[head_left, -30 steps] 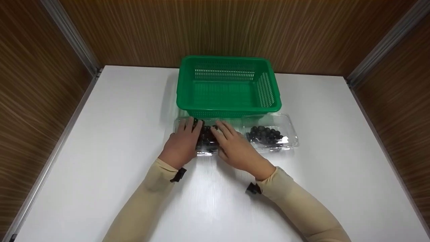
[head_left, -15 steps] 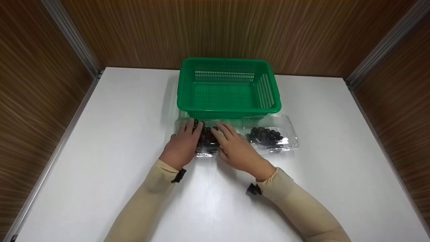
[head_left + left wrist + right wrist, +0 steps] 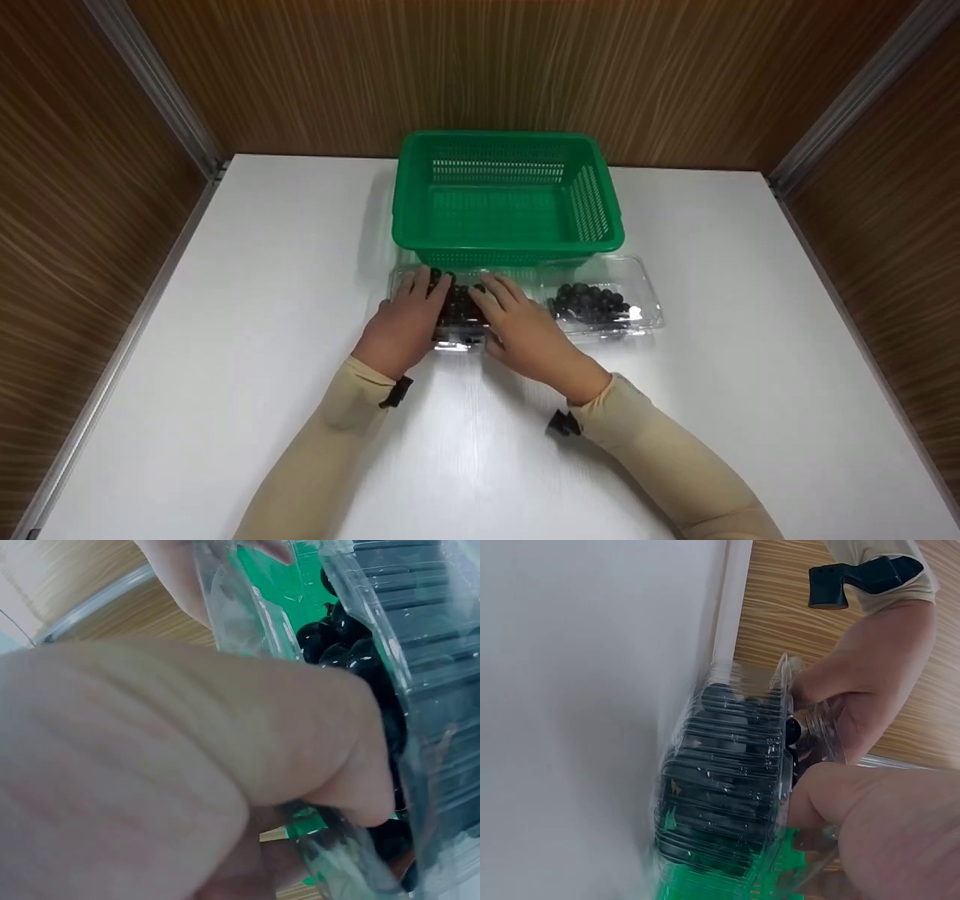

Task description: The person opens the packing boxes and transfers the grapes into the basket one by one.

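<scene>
In the head view, a clear plastic box [image 3: 453, 346] holds dark grapes [image 3: 459, 304]. My left hand [image 3: 399, 324] lies over its left end, with extended fingers touching the grapes. From the right, my right hand [image 3: 529, 330] reaches over the same grapes, its fingers also extended. The left wrist view shows the left thumb [image 3: 315, 735] bent over the rim beside glossy grapes [image 3: 349, 645]. Through the ribbed box wall [image 3: 720, 787], the right wrist view shows more dark fruit, with the right thumb [image 3: 817, 791] at the rim. Some fingertips are hidden.
To the right adjoins another clear plastic section [image 3: 641, 274] with a bunch of dark grapes [image 3: 589, 301]; whether it is a lid or separate box is unclear. Behind stands a green slotted basket [image 3: 510, 246]. Wood-grain panels [image 3: 495, 75] enclose the white table [image 3: 292, 247].
Both hands keep nearly the same place on the grapes, with only slight finger movement. The whole view shifts a little; the basket and plastic sections stay put.
</scene>
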`<state>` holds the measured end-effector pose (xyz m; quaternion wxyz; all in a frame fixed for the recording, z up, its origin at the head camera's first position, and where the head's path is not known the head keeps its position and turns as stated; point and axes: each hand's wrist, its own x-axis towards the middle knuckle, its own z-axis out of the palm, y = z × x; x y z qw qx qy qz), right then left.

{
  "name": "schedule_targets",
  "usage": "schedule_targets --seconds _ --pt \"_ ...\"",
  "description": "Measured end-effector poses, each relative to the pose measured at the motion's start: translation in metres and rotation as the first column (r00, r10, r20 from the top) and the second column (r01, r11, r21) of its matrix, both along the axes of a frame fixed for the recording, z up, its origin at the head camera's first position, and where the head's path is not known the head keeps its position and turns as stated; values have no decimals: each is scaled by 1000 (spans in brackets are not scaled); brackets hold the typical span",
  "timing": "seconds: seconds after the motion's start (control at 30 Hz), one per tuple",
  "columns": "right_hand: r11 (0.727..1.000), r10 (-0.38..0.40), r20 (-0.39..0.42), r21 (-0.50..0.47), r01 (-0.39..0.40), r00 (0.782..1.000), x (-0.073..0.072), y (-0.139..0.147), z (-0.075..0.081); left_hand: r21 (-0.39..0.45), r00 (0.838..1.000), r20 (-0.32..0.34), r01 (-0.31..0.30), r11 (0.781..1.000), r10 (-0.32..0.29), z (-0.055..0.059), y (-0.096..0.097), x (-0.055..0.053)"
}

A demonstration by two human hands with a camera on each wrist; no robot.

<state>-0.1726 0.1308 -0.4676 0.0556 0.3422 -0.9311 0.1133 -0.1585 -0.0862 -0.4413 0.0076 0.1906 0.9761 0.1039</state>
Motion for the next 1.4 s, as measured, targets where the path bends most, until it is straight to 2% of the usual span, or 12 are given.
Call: schedule_targets --seconds 0.2,0.33,0.6,0.8,0.9,1.0,1.17,1.27,1.4 --pt "1000 -7 -18 -10 7 1000 -1 0 -2 -4 999 -47 6 1000 -6 -4 1 0" --pt "1000 -9 -18 -4 9 1000 -1 0 -3 17 999 -50 7 1000 -6 -5 0 1" --pt "1000 -23 -13 -13 23 1000 -1 2 -3 35 1000 4 27 999 -27 -3 -4 0" --pt "990 -79 114 -105 92 990 -3 4 1 61 999 28 26 998 -28 -4 -3 -1" --pt "986 -97 161 -119 117 982 -3 4 4 63 999 34 37 997 -40 -2 -5 0" --pt "987 -90 161 -116 109 983 -5 4 4 87 997 61 49 995 -55 1 -8 -1" --pt "990 -85 135 -104 100 987 -7 3 5 129 992 123 24 991 -40 6 -17 -2" --pt "991 -86 138 -90 99 987 -6 4 5 135 990 133 19 991 -37 6 -19 -2" --pt "990 -94 152 -86 108 984 -5 7 5 125 992 105 54 991 -67 5 -16 -3"
